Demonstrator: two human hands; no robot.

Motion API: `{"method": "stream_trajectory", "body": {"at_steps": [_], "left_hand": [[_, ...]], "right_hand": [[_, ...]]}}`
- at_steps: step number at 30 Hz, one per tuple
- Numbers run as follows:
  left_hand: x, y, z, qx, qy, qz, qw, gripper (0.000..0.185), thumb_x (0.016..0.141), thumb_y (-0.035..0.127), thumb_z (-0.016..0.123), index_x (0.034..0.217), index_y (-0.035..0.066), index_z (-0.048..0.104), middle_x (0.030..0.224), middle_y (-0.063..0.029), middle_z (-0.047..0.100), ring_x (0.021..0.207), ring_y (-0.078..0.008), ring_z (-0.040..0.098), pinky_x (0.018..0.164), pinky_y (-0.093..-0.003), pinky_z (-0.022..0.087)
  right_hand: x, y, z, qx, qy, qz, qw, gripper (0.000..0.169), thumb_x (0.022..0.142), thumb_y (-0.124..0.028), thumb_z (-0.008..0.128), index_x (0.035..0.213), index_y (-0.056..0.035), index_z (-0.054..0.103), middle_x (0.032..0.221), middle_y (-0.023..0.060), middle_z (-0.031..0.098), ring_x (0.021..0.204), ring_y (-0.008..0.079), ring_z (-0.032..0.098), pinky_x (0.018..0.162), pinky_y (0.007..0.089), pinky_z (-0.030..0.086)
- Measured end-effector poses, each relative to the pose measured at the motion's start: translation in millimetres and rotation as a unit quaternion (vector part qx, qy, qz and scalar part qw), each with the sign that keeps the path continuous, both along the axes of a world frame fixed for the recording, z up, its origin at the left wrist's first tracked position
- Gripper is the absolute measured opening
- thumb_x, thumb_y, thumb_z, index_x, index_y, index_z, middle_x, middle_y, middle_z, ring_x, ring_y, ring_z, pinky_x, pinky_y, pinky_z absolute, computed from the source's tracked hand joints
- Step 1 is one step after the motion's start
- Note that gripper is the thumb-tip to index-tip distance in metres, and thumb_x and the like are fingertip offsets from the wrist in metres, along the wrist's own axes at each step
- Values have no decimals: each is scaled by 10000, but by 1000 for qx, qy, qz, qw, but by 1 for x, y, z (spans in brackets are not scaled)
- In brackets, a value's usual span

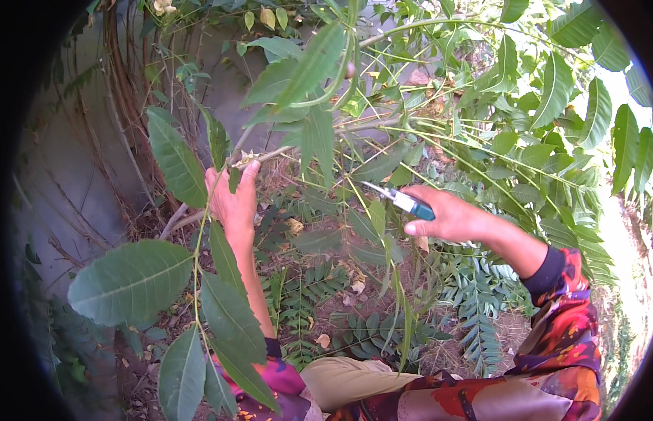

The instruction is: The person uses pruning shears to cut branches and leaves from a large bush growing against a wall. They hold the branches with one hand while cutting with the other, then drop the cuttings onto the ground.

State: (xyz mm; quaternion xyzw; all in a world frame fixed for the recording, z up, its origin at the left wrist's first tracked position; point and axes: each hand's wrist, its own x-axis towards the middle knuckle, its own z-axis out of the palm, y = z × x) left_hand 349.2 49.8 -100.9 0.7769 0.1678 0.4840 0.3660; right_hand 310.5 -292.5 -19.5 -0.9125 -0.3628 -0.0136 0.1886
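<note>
My left hand (234, 202) grips a woody branch (276, 152) near a fork, where pale, torn-looking wood shows just above the thumb. Right of it, my right hand (445, 213) holds a tool with a teal handle and a narrow metal end (400, 199), most likely pruning shears. The tool's tip points up and left, among thin green leaf stalks below the branch; whether it touches one I cannot tell. A compound leaf with large green leaflets (134, 281) hangs in front of my left forearm.
A grey wall (90, 194) with brown vine stems (124, 79) stands on the left. Dense leafy branches (516, 152) fill the upper right. Cut-looking leaf fronds (479, 310) and dry leaves lie on the soil below. My bent leg in beige trousers (353, 376) is at the bottom.
</note>
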Motion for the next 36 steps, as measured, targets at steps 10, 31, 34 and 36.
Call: {"method": "stream_trajectory", "body": {"at_steps": [10,31,34,36], "left_hand": [[32,30,-27,148,0,81,986,628,747,481,635,1152,14,521,1183,-181,499,1143,-341,403,1025,-477,208],[7,4,6,56,27,35,997,570,771,442,617,1180,56,524,1201,-160,520,1151,-333,422,1036,-482,194],[4,-6,8,37,64,-20,997,586,787,444,600,1184,23,508,1215,-176,500,1174,-331,392,1036,-475,194],[11,15,-7,60,18,54,997,579,780,439,610,1174,26,518,1198,-175,506,1161,-339,392,1025,-474,203]], "right_hand": [[-8,36,-42,16,-484,-118,867,884,538,-153,773,1292,-17,334,997,153,457,905,282,452,755,407,343],[2,23,-43,-38,-406,-46,912,595,570,-86,681,1126,-21,481,841,96,466,787,225,488,658,342,372],[7,16,-53,-57,-431,-73,897,623,561,-76,680,1145,-21,467,861,101,473,822,234,488,697,357,365],[5,20,-56,-88,-444,-92,887,634,592,-46,649,1190,-27,441,890,112,476,861,253,477,747,378,347]]}}
